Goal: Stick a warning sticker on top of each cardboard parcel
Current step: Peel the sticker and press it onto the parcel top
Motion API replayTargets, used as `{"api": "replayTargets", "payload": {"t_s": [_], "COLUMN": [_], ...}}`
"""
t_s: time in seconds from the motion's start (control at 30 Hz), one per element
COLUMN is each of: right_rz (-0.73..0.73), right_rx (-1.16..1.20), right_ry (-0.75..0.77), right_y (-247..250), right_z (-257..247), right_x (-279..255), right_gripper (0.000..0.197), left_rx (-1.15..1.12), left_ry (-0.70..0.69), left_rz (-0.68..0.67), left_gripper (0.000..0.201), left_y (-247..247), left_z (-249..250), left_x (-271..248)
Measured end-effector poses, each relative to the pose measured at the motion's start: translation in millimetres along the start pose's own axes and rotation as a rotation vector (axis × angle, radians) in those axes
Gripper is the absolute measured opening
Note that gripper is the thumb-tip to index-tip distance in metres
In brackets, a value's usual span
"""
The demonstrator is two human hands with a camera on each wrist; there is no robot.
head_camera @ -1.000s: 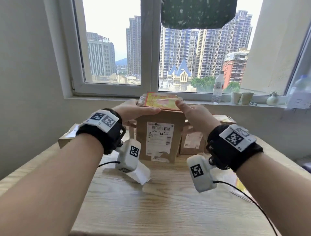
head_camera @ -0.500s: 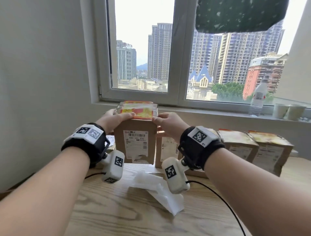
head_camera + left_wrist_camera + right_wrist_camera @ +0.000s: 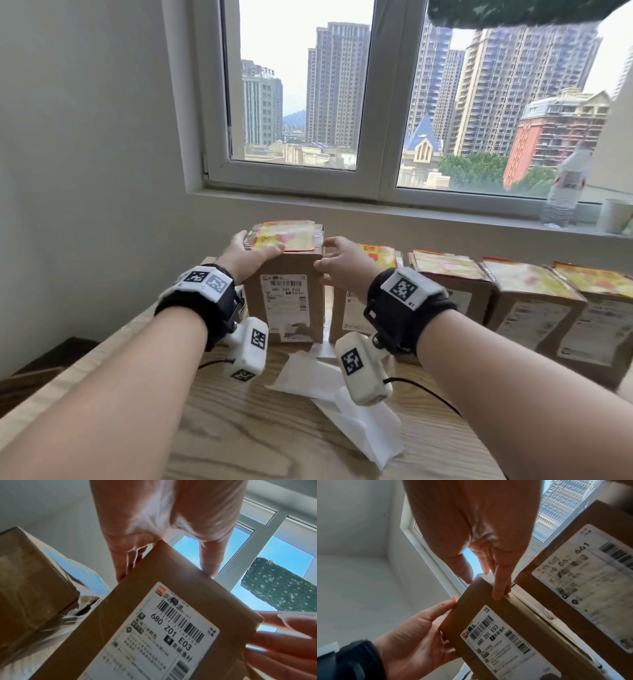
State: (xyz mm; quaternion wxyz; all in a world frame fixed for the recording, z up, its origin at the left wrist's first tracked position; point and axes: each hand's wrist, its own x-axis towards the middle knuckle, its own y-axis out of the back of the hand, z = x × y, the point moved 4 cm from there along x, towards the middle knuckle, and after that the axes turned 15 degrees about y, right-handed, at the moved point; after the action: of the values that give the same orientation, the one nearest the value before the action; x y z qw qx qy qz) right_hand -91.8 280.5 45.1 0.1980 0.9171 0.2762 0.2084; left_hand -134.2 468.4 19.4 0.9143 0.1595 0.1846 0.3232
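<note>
A tall cardboard parcel stands on the wooden table at the left end of a row, with a white shipping label facing me. A yellow and red warning sticker lies on its top. My left hand grips its upper left edge, thumb over the top front, fingers round the side. My right hand is beside the upper right edge, with loose straight fingers touching the side.
To the right, several more parcels stand in the row, each with a sticker on top. White backing paper lies under my wrists. Another taped box sits to the left. A bottle and cup stand on the sill.
Both hands carried the stickered parcel leftward to the left end of the row. The right hand has loosened from a grip to a light touch.
</note>
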Motion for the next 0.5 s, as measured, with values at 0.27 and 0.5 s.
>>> {"api": "replayTargets", "payload": {"t_s": [0.27, 0.5], "right_rz": [0.079, 0.125], "right_rx": [-0.199, -0.318], "right_ry": [0.101, 0.214], "right_y": [16, 41], "right_z": [15, 12], "right_x": [3, -12], "right_gripper": [0.041, 0.028], "left_rx": [0.105, 0.13], "left_ry": [-0.095, -0.115], "left_rz": [0.082, 0.085], "left_gripper": [0.089, 0.09], "left_y": [-26, -35], "left_z": [6, 15], "left_x": [4, 13]}}
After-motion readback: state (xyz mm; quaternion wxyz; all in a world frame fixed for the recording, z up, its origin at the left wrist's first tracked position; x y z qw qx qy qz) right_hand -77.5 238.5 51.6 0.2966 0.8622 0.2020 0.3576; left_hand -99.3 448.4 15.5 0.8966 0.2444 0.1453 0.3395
